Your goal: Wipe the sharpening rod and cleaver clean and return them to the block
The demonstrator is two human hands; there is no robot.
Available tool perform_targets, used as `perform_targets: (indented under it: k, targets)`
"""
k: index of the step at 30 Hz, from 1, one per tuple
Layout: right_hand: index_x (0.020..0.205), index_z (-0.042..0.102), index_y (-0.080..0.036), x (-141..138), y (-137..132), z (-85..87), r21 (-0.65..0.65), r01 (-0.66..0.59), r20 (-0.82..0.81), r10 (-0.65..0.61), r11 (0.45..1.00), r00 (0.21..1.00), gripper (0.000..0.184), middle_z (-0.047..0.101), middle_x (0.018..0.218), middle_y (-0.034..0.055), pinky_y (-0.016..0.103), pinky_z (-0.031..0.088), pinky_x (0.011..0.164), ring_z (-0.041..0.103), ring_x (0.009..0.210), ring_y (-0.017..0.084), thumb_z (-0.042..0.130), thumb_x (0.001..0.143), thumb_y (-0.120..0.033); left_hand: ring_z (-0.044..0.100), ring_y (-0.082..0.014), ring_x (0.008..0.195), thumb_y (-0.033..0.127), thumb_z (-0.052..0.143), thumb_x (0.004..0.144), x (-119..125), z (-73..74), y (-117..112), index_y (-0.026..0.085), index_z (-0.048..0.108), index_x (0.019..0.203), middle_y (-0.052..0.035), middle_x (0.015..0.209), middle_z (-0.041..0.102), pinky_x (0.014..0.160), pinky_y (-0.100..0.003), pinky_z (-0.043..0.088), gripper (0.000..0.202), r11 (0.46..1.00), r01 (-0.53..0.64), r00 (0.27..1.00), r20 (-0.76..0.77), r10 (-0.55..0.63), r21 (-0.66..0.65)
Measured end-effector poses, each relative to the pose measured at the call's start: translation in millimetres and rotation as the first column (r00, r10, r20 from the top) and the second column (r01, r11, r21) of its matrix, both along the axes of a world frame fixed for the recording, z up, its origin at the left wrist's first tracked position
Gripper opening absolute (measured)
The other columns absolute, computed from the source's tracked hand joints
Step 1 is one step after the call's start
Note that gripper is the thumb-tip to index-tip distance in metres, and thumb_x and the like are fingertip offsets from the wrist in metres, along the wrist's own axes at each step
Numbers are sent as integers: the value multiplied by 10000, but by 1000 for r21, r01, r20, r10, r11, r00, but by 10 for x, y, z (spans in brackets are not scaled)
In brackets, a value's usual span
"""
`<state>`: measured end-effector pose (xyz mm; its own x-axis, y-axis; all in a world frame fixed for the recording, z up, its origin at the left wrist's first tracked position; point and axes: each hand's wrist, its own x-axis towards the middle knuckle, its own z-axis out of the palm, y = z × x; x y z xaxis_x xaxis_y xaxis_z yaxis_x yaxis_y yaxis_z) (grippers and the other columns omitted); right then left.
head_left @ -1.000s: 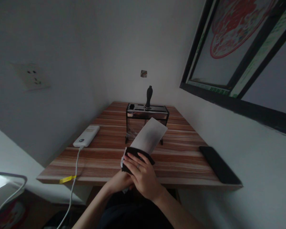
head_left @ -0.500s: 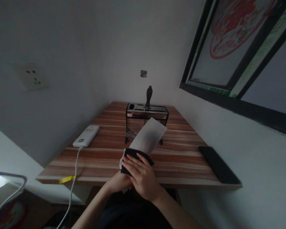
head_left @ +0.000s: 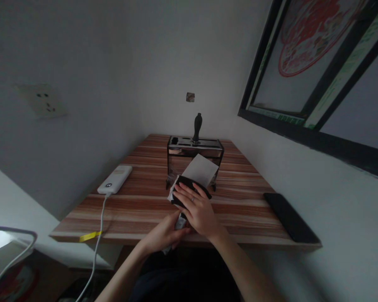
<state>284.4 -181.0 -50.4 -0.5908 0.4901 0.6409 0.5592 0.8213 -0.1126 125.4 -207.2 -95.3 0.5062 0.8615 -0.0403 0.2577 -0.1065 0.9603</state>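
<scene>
A broad, pale, rectangular blade, a cleaver [head_left: 200,170], points away from me and slightly right above the table. My left hand [head_left: 166,231] is closed around its handle end, where a whitish-grey piece shows between the fingers. My right hand [head_left: 198,209] presses a black cloth [head_left: 182,179] with a white edge over the blade, fingers together on top; the thumb side is hidden. Behind the blade stands a knife holder [head_left: 197,144] with a metal slotted top, dark frame and see-through front. A dark knife handle [head_left: 198,127] sticks up from it.
A white power bank [head_left: 115,178] with a cable [head_left: 98,243] lies at the left of the wood-grain table [head_left: 138,201]; the cable carries a yellow tag [head_left: 90,236]. A black phone-like slab [head_left: 290,216] lies at the right edge. Walls rise on both sides and behind.
My right hand and the black cloth have slid forward along the blade, toward its far end, covering more of it. A gap now shows between my hands.
</scene>
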Motion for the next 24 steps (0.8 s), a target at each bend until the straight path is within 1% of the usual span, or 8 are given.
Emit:
perform_targets:
  k: [2, 5, 8, 14, 17, 20, 24]
  targets:
    - [1312, 516, -169, 50, 86, 69, 17, 27, -25, -26, 1000, 999, 357, 534, 1395, 61, 426, 241, 1145, 412, 1352, 171, 400, 974, -183, 404, -51, 386, 339, 564, 821, -1, 21, -6, 177, 441, 893, 89, 548, 466, 377, -150, 324, 216, 1000, 19, 1000, 25, -19, -4]
    - [1328, 508, -197, 134, 216, 144, 44, 74, -56, -71, 996, 996, 366, 538, 1390, 61, 438, 240, 1146, 421, 1346, 175, 412, 975, -199, 391, -43, 382, 375, 566, 829, -10, 23, -7, 192, 407, 854, 97, 554, 442, 361, -141, 309, 244, 999, 29, 999, 26, -29, -23]
    - [1345, 495, -219, 228, 341, 203, 62, 130, -73, -125, 990, 989, 378, 527, 1401, 57, 448, 238, 1145, 413, 1352, 180, 414, 976, -204, 387, -38, 384, 382, 561, 835, -18, 22, -7, 199, 390, 834, 100, 563, 429, 360, -137, 304, 250, 999, 42, 999, 11, -42, -33]
    - [1322, 513, -227, 376, 522, 321, 105, 244, -135, -229, 964, 964, 360, 532, 1398, 43, 443, 242, 1138, 423, 1345, 179, 405, 979, -215, 404, -49, 395, 362, 549, 847, -24, 26, -12, 201, 394, 828, 96, 540, 438, 377, -143, 293, 225, 999, 51, 997, -50, -51, 5]
    - [1316, 513, -220, 384, 550, 335, 116, 277, -162, -257, 954, 953, 355, 532, 1398, 42, 430, 250, 1132, 422, 1344, 176, 408, 977, -209, 412, -55, 390, 353, 547, 843, -22, 23, -13, 204, 389, 830, 97, 551, 431, 371, -153, 297, 217, 999, 50, 997, -55, -50, 7]
    - [1321, 508, -219, 362, 540, 314, 128, 300, -183, -275, 945, 944, 361, 530, 1400, 46, 431, 251, 1130, 415, 1349, 178, 407, 975, -203, 411, -52, 394, 362, 552, 839, -23, 25, -14, 204, 393, 831, 94, 573, 434, 373, -154, 298, 224, 999, 51, 998, -44, -50, 11]
    - [1321, 505, -200, 334, 491, 269, 135, 298, -195, -269, 945, 943, 365, 529, 1401, 59, 431, 243, 1133, 411, 1352, 179, 407, 969, -181, 412, -48, 404, 367, 558, 836, -23, 48, -17, 202, 403, 819, 90, 591, 431, 381, -151, 299, 227, 998, 64, 997, -30, -64, 3]
